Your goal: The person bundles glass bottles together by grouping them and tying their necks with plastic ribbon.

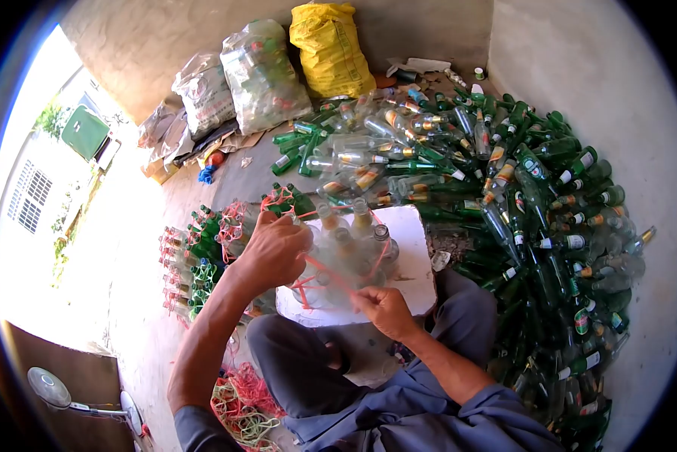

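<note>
A bundle of clear glass bottles (pixel 343 245) stands upright on a white board (pixel 412 260) before my crossed legs. Red plastic string (pixel 325 273) loops around the bundle and stretches between my hands. My left hand (pixel 274 248) is closed on the string at the bundle's upper left, close to the bottle necks; its fingertips are partly hidden. My right hand (pixel 386 310) pinches the string at the near side of the bundle, just above the board.
Loose green and clear bottles (pixel 534 226) pile up at the right and back. Tied bottle bundles (pixel 203 256) stand at the left. Tangled string (pixel 248 399) lies by my leg. A yellow sack (pixel 332 49), filled plastic bags (pixel 265 75) and a fan (pixel 50 388) are farther off.
</note>
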Available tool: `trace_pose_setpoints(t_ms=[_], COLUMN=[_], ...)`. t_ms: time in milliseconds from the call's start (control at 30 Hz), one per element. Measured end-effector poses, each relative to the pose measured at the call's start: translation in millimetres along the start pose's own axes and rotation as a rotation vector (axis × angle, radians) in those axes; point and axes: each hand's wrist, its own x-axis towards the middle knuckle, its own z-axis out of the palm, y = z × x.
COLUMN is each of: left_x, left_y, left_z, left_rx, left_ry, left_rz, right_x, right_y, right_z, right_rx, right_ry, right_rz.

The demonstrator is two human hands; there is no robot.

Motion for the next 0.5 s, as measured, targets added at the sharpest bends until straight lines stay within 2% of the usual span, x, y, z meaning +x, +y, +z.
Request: trace_pose_setpoints(t_ms=[500], left_x=[-6.1], left_y=[-5.8], left_z=[6.5], left_rx=[-0.006], left_ry=[0.043], left_rz=[-0.098], right_x=[-0.5], right_y=[-15.2], right_z=[6.8], right_rx=[-0.049], right_ry=[0.085], right_rz=[-0.059])
